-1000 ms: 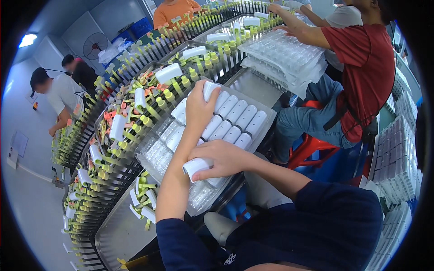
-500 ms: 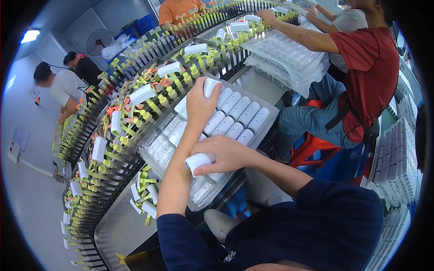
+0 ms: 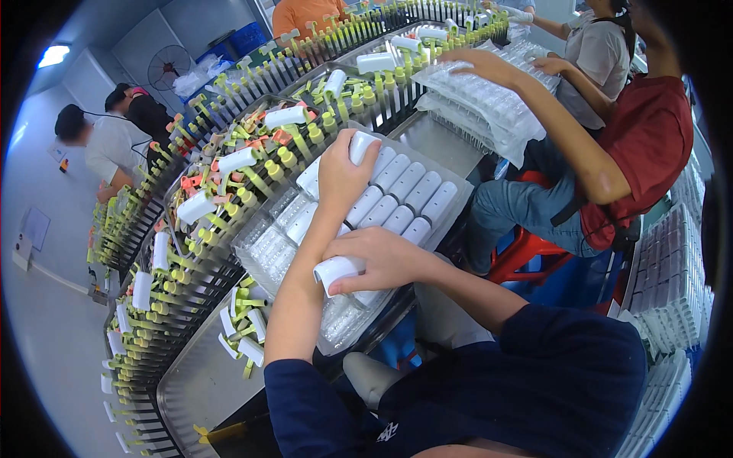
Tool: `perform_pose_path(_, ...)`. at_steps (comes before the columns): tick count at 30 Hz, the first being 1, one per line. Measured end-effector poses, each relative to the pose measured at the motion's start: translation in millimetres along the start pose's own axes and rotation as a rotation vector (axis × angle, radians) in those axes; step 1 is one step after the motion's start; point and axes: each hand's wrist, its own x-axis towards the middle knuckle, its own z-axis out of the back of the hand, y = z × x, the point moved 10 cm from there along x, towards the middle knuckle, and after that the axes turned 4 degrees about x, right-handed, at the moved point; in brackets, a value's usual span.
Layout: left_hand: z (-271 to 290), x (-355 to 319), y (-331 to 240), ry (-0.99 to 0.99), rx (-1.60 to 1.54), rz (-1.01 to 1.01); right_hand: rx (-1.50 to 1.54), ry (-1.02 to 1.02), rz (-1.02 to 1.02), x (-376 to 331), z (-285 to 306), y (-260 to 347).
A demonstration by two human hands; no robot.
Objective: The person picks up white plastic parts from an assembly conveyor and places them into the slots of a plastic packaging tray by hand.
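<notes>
Conveyor point(image 3: 393, 103) comes first, big and bent, and I see it from far off with its black slats in a long row. Just beside it sits a clear plastic tray point(image 3: 263, 248). Many white covers point(image 3: 439, 200) lie in it in rows. The tray looks thin and bendy, so I would lift it by the rim on two sides. Then come the hands I watch. The left hand point(image 3: 342, 174) is wrapped around one white cover point(image 3: 362, 147), up over the tray. The right hand point(image 3: 382, 256) grips another white cover point(image 3: 336, 272) right by the left forearm point(image 3: 294, 320); I cannot tell if they touch. These covers are the smallest things. Each looks light and hard to me, and it may be slippery, as it is smooth and shiny. It might scratch. I would hold it by its two long sides and not squeeze much.
</notes>
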Motion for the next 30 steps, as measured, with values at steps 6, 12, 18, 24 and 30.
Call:
perform_pose_path(6,0.3,-0.3,-0.1,-0.007,0.015,-0.001,0.011,-0.024,0.027,-0.1,0.6,0.3)
perform_pose_path(12,0.2,0.3,2.2,-0.015,0.048,-0.014,0.017,-0.047,0.046,0.2,1.7,1.8)
perform_pose_path(18,0.5,-0.3,1.2,-0.013,0.053,-0.014,0.028,-0.058,0.051,-0.4,2.3,2.0)
perform_pose_path(24,1.5,0.0,2.2,-0.002,0.041,0.017,0.012,-0.056,0.043,-0.5,1.9,1.0)
perform_pose_path(30,1.7,0.0,2.2,-0.001,0.057,0.015,0.028,-0.052,0.038,-0.6,2.0,2.1)
